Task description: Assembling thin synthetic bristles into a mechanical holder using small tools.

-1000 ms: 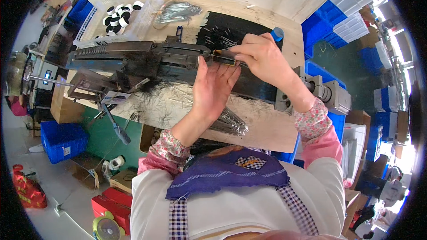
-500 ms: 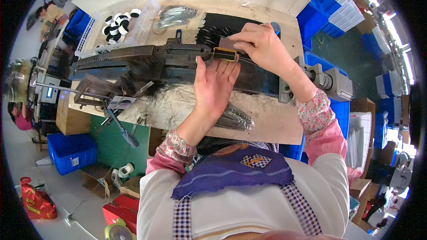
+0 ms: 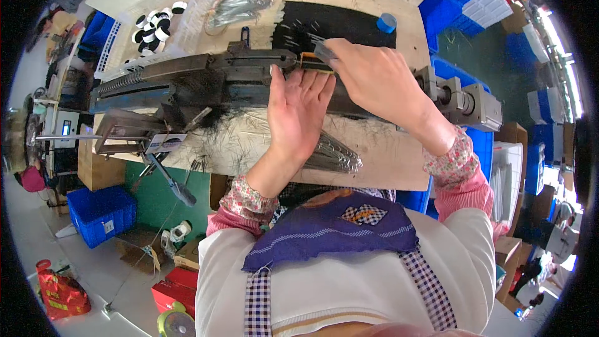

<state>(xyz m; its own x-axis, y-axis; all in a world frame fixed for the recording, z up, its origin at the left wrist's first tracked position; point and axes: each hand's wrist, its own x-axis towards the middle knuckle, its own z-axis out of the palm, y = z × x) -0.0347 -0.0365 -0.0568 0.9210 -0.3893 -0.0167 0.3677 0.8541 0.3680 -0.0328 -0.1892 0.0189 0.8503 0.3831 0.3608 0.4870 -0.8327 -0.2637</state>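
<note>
A long dark metal machine (image 3: 187, 81) lies across the workbench, with a small orange-edged slot (image 3: 307, 60) near its middle. My left hand (image 3: 294, 115) is open, fingers stretched and fingertips against the near side of that slot. Above the slot's right end, my right hand (image 3: 384, 81) pinches a small flat grey plate (image 3: 324, 52); its fingertips are partly hidden behind the hand. Beyond the machine, thin light strands lie scattered on a black mat (image 3: 299, 25). A bundle of shiny metal wires (image 3: 340, 153) rests on the bench by my left wrist.
A white basket (image 3: 198, 15) holds several black-and-white round pieces. Another wire bundle (image 3: 240, 7) lies at the back. A blue round cap (image 3: 386, 23) sits on the mat's right end. A motor-like unit (image 3: 465, 103) is at the right, a metal arm (image 3: 165, 171) at the left.
My right hand has swung lower and turned its back upward, tilting the plate over the slot. The blue cap is now uncovered. My left hand has stayed about in place.
</note>
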